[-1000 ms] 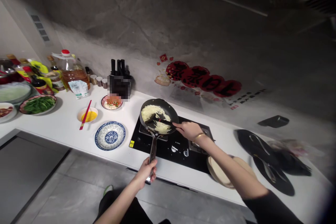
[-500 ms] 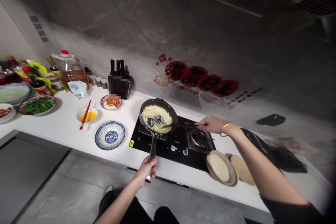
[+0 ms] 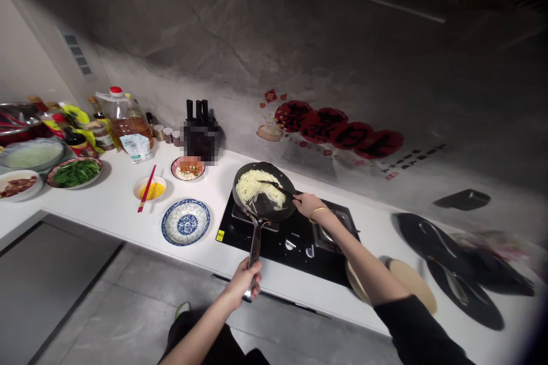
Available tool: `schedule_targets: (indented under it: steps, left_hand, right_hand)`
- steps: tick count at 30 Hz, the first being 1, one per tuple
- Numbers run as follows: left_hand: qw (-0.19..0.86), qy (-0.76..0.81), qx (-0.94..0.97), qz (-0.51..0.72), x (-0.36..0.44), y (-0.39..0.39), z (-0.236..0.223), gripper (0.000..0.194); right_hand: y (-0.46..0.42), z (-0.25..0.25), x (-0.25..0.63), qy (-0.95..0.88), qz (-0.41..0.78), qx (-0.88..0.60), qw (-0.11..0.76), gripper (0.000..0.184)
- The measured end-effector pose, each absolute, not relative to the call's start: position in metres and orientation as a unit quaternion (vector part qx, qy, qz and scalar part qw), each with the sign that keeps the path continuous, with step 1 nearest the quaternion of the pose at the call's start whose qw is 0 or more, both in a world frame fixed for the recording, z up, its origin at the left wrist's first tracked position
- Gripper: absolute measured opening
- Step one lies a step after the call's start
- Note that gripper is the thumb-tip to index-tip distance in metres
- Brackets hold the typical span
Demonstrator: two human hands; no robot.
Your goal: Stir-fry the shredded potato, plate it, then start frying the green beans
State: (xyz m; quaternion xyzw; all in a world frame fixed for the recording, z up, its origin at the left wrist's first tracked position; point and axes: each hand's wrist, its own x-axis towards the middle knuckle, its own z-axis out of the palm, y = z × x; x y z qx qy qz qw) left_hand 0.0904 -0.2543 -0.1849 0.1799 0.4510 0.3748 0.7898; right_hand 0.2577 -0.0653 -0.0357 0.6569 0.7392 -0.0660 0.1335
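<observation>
A dark frying pan (image 3: 269, 214) sits on the left burner of the black gas stove (image 3: 274, 245). Pale shredded potato (image 3: 252, 183) is heaped toward the pan's far and left side, baring some of its bottom. My left hand (image 3: 245, 282) is wrapped round the end of the pan's metal handle (image 3: 256, 242). In my right hand (image 3: 306, 204) is a black spatula (image 3: 282, 189), its tip among the shreds; the blade is partly hidden by them. A gold bangle circles my right wrist.
Left of the stove are a blue-patterned plate (image 3: 185, 222), a bowl of beaten egg (image 3: 154, 190) with red chopsticks (image 3: 146, 189), chopped seasonings (image 3: 189, 171), greens (image 3: 77, 172) and an oil jug (image 3: 131, 125). At right, a round wooden lid (image 3: 413, 285) and black pan lids (image 3: 464, 293) lie on the counter.
My right hand has moved left, closer to the pan, with the spatula. The shreds have been pushed toward the pan's far left side. The view has shifted slightly; my left hand keeps its hold.
</observation>
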Motion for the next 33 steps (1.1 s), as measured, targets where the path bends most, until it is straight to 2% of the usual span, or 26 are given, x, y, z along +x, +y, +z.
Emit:
schedule_targets:
  steps: [4,7,13,17,23,26,29,33]
  left_hand:
    - [0.789,0.453,0.178,0.374,0.09,-0.254,-0.183,0.053]
    - [0.793,0.452,0.177,0.368,0.089,-0.254,-0.182,0.053]
    - [0.791,0.454,0.18,0.368,0.088,-0.254,-0.183,0.052]
    - [0.792,0.453,0.179,0.368,0.089,-0.254,-0.184,0.052]
    - [0.797,0.443,0.173,0.371,0.09,-0.254,-0.184,0.051]
    - [0.797,0.443,0.174,0.372,0.09,-0.254,-0.183,0.05]
    - [0.798,0.441,0.175,0.372,0.09,-0.255,-0.183,0.05]
    - [0.797,0.444,0.178,0.37,0.091,-0.254,-0.185,0.051]
  right_hand:
    - [-0.073,0.007,0.281,0.768,-0.106,0.6,0.197,0.034]
    - [-0.081,0.022,0.282,0.81,-0.098,0.532,0.226,0.037]
    - [-0.08,-0.032,0.236,0.783,-0.027,0.601,0.156,0.042]
    - [-0.08,-0.044,0.243,0.75,-0.042,0.639,0.165,0.044]
    - [-0.084,0.026,0.308,0.768,-0.1,0.592,0.221,0.035]
    - [-0.087,0.044,0.319,0.775,-0.126,0.567,0.25,0.035]
    - [-0.091,0.029,0.309,0.771,-0.078,0.583,0.244,0.036]
    - [-0.088,-0.011,0.283,0.741,-0.006,0.651,0.163,0.043]
